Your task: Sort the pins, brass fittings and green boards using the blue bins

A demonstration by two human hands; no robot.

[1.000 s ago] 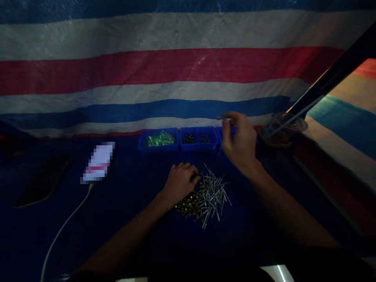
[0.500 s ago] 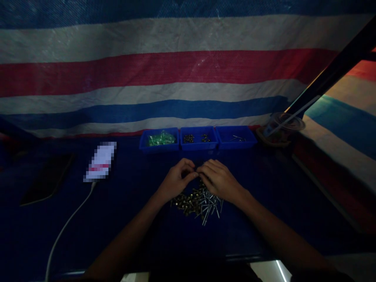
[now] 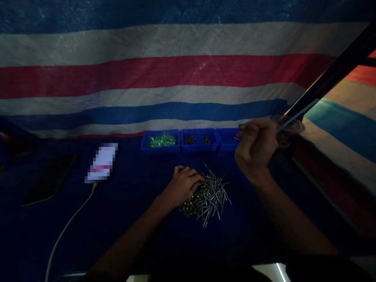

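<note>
A heap of silver nails (image 3: 214,196) and small brass-coloured pieces (image 3: 191,203) lies on the dark blue table. My left hand (image 3: 183,184) rests on the heap's left edge with its fingers curled onto the small pieces. My right hand (image 3: 255,147) is raised over the right blue tray (image 3: 227,140), fingers pinched on a thin nail with a dark head that sticks out to the left. Three blue trays stand in a row at the back: the left one (image 3: 160,141) holds green pieces, the middle one (image 3: 199,140) holds a few dark pieces.
A phone (image 3: 102,162) with a white cable (image 3: 67,227) lies at the left, a dark flat device (image 3: 48,180) beyond it. A reel (image 3: 289,124) sits at the back right under a dark slanted bar (image 3: 337,72). A striped tarpaulin (image 3: 164,74) hangs behind the table.
My right hand left the heap, where both hands were together, and rose to the right tray with a nail pinched in it. My left hand stayed at the heap.
</note>
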